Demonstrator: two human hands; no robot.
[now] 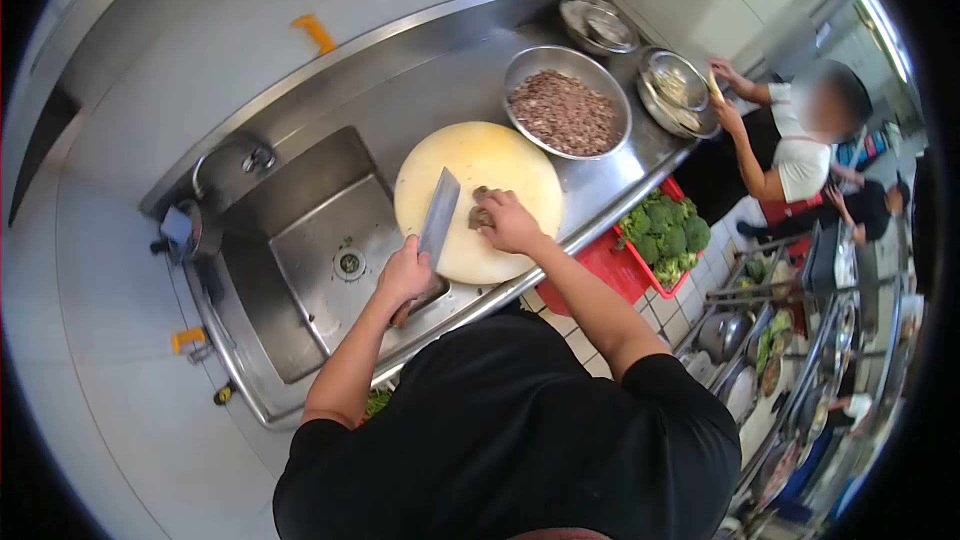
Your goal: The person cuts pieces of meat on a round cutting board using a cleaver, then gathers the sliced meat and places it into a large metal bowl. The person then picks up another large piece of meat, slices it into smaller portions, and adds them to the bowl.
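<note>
My left hand (403, 275) is closed around the wooden handle of a cleaver (439, 212). The wide blade points up and away over the left part of a round yellowish cutting board (525, 175). On the board, my right hand (512, 223) has its fingers bent over a small greyish-brown piece (478, 216), which looks like meat. The fingers partly cover this piece. The blade is to the left of it, apart from my right hand. Beyond the board, a metal bowl (623, 105) holds many small brownish pieces.
A steel sink (290, 260) lies left of the board. Metal bowls (650, 90) stand at the counter's far right. Below the counter edge, a red crate (668, 292) holds broccoli (665, 230). A co-worker (790, 140) handles something pale at right; shelves (790, 340) stand behind.
</note>
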